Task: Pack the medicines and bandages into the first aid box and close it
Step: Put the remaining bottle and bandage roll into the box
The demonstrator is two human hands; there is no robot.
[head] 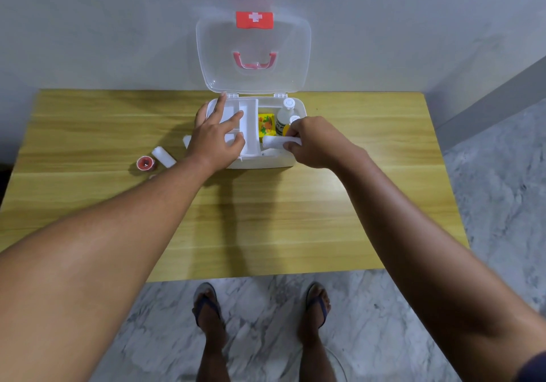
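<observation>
The white first aid box stands open on the wooden table, its clear lid upright against the wall. Inside lie a yellow packet and a clear bottle with a white cap. My left hand rests with spread fingers on the white divided tray in the box's left half. My right hand grips a white bandage roll over the box's right half. Left of the box lie another white bandage roll and a red tape roll.
A small white item peeks out beside my left wrist, mostly hidden. The table's back edge meets a grey wall. Marble floor and my sandalled feet show below the front edge.
</observation>
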